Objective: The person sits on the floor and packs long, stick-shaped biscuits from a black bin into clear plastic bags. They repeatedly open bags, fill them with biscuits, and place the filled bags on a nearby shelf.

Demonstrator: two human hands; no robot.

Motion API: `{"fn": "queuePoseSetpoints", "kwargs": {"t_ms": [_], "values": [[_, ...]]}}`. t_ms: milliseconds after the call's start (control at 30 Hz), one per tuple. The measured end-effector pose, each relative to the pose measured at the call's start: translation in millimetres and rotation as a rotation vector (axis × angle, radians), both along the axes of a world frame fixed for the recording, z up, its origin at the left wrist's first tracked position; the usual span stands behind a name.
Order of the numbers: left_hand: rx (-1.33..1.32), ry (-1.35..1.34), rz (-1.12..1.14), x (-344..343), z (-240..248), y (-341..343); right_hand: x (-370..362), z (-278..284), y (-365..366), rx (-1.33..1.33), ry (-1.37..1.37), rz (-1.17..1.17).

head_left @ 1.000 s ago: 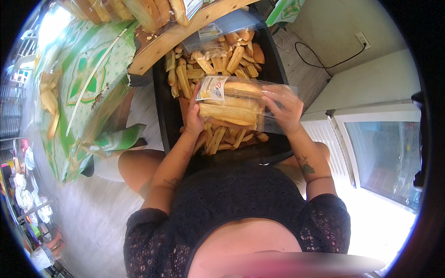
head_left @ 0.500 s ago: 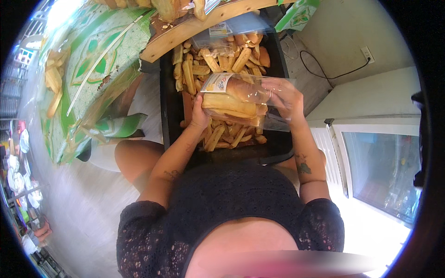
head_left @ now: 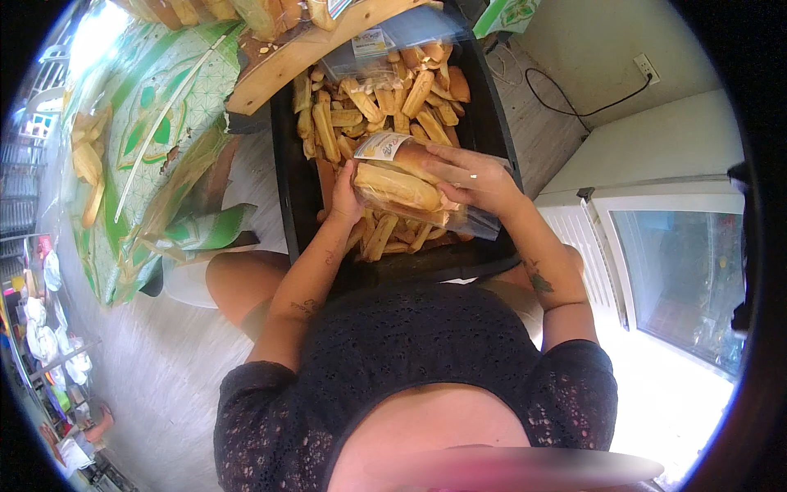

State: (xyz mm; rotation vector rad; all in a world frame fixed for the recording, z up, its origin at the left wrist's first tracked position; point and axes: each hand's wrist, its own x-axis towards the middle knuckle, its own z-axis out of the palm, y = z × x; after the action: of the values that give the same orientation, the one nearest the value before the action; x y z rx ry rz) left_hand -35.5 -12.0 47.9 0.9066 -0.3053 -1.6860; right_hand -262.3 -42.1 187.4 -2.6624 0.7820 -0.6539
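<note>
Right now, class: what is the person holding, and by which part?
A clear plastic bag of bread rolls, held over the black crate. The left hand grips its left end; the right hand lies over its top right side.

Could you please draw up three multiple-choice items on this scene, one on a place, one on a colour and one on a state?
1. Where do the loose bread rolls lie?
A. in the black crate
B. on the white chest freezer
C. on the floor

2. What colour is the cloth on the person's left?
A. red and blue
B. green and white
C. plain black

3. How is the clear bag of rolls held?
A. by the left hand alone
B. by both hands, the right hand on top
C. it lies untouched

Key: 1 A, the rolls fill the crate; 2 B, a green pattern shows on white; 3 B, one grip at the bag's left end, the other over it.
</note>
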Motion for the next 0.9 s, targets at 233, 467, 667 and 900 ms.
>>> {"fn": "queuePoseSetpoints", "kwargs": {"t_ms": [233, 467, 667, 900], "values": [[-0.332, -0.178, 0.085, -5, -12, 1, -22, -22, 21, 1.094, -0.506, -0.821], [-0.339, 0.123, -0.180, 4, 8, -2, -15, -6, 9, 0.811, -0.429, -0.464], [0.149, 0.266, -0.708, 25, 2, -10, 8, 30, 8, -0.027, -0.075, 0.020], [-0.204, -0.105, -0.433, 7, 1, 4, 4, 15, 14, 0.227, -0.197, -0.481]]}}
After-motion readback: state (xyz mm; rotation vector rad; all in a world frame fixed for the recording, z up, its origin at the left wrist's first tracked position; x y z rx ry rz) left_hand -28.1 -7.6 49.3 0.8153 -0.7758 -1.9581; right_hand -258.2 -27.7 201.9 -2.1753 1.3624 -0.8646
